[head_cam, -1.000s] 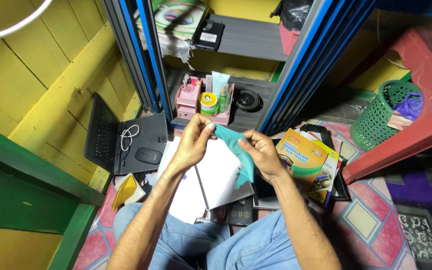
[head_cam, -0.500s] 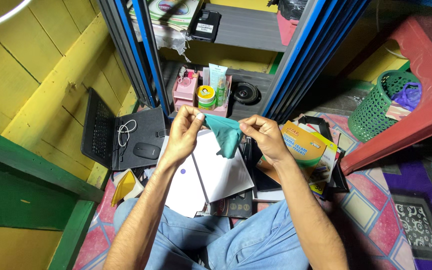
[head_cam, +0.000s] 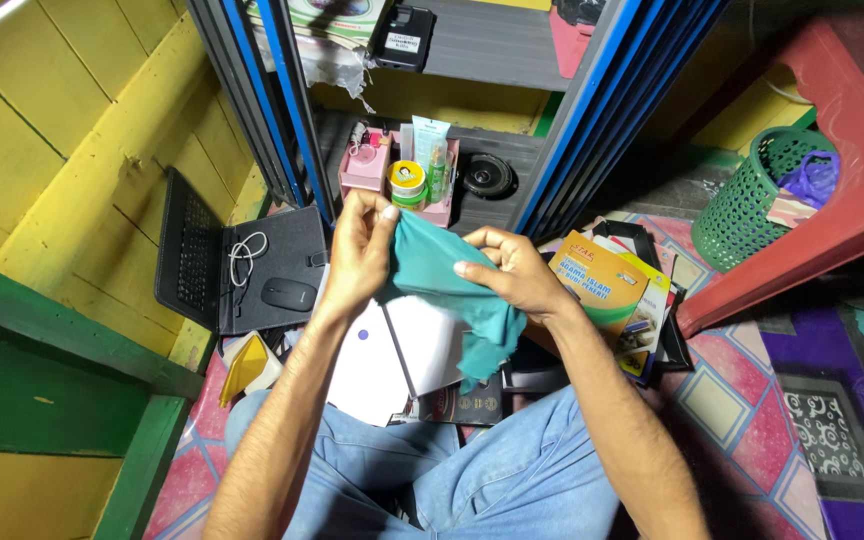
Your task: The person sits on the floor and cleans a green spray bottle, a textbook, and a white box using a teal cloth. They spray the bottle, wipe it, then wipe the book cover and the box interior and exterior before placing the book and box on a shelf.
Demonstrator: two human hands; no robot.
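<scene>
1. Since the earlier frame the teal cloth (head_cam: 452, 285) has spread out: it was a small bunched strip between the hands, and now it hangs as a wider sheet with a ragged tail dropping toward the lap.
2. The left hand (head_cam: 360, 250) pinches the cloth's upper left edge between thumb and fingers, closed tight on it.
3. The right hand (head_cam: 512, 270) grips the cloth from the right, its fingers curled over the top of the fabric.
4. The cloth sits in the middle of the scene, held above a white sheet of paper (head_cam: 422, 345) and a dark book (head_cam: 467, 405) on the floor.
5. To the left lies an open keyboard case (head_cam: 212, 270) with a black mouse (head_cam: 287, 294) and a white cable (head_cam: 245, 250) on it.
6. Farther off stands a shelf (head_cam: 512, 150) holding a pink organiser (head_cam: 367, 170) (small bottles beside it).
7. To the right lie a yellow and orange booklet (head_cam: 607, 280), a green basket (head_cam: 752, 200) and a red chair (head_cam: 852, 220).
</scene>
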